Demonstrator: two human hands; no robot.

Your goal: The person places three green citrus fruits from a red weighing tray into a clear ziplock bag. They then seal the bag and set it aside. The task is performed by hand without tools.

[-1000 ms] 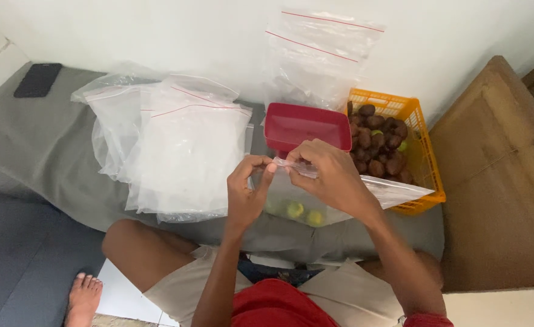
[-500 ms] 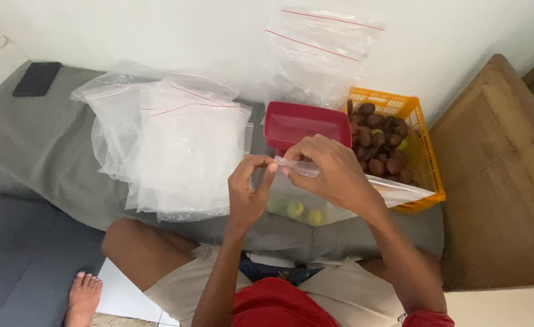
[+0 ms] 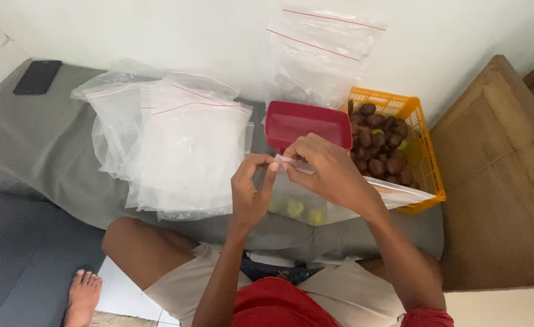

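You are pinching the zip strip of a clear bag (image 3: pixel 333 203) between both hands, left hand (image 3: pixel 250 192) and right hand (image 3: pixel 327 171). It is looking thin, limp, slippery; the small green fruits (image 3: pixel 295 208) are weighting its bottom, so grip the stiffer seal.

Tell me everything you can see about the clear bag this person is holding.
The clear plastic bag is thin, see-through film with a strip closure along its top edge. The left hand and right hand pinch that top edge. It holds a few small yellow-green round fruits at its bottom. Its lower part rests on the grey mat, its right end against the orange basket.
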